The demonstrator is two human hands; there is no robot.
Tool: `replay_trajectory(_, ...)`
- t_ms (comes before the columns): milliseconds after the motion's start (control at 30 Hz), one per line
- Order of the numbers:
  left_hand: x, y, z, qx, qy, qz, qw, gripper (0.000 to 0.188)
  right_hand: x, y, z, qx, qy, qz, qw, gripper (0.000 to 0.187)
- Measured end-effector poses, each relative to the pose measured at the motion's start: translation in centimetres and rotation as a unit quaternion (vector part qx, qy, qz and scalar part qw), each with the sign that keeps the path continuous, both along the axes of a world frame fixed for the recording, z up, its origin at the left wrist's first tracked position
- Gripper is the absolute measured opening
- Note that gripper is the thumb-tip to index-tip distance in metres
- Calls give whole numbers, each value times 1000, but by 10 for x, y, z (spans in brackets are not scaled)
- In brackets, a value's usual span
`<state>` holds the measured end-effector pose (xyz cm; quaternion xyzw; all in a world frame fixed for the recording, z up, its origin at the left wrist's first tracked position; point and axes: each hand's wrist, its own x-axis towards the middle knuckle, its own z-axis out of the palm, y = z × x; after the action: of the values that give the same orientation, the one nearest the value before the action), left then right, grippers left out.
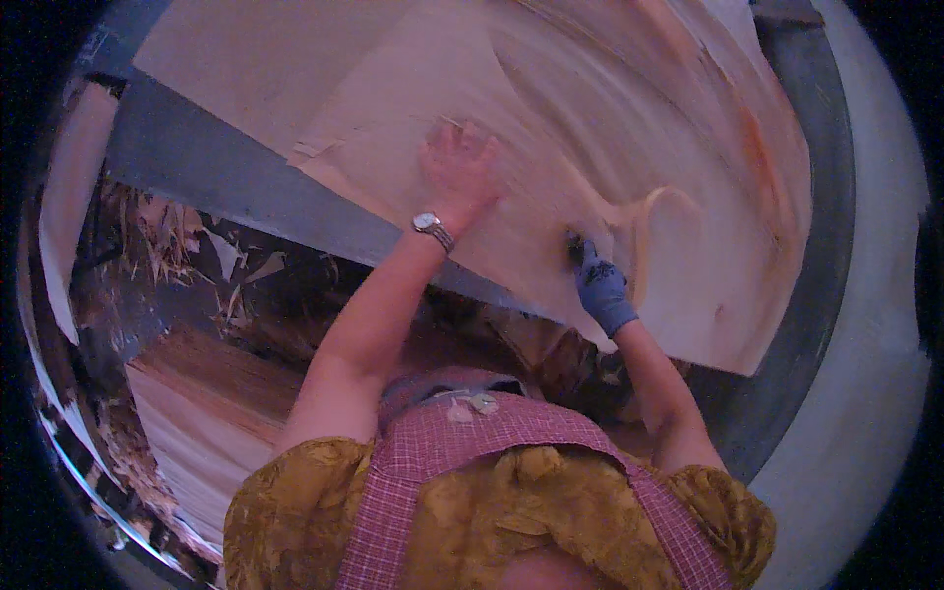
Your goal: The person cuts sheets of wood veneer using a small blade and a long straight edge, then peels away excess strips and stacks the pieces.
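A large pale sheet of wood veneer (393,108) with swirling grain lies over the work surface in front of me. My left hand (460,167), bare and with a watch (430,226) at the wrist, rests flat on it with fingers spread. To the right and nearer, my right hand (600,285) wears a blue-grey glove. Its fingers are closed at the sheet, and a small dark shape shows at their tips. Whether that is a tool or the glove's dark fingertips is hard to make out. A rounded grain figure (669,211) lies just beside this hand.
The grey table (226,162) shows along the sheet's left edge. Below it on the left are torn veneer scraps (167,221) and a stack of wood sheets (206,393). A small piece has split at the sheet's left edge. Pale floor (875,295) curves along the right.
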<state>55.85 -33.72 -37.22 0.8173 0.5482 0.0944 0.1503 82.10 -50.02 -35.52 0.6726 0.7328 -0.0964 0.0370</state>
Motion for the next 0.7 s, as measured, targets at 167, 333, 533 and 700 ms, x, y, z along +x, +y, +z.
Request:
replay_trajectory(167,-1,0,3,1,17,-15,1000,78,-9,-65,-4,-92,-22,-108,990,50)
replay_trajectory(333,-4,0,-2,8,35,-32,999,74,-4,-253,-33,-83,-81,-89,989,49)
replay_trajectory(533,-11,-7,-12,61,45,-24,997,85,-27,-148,20,1,63,-106,992,46)
replay_trajectory(700,4,1,2,85,26,-20,996,90,-15,54,19,243,23,-93,965,27)
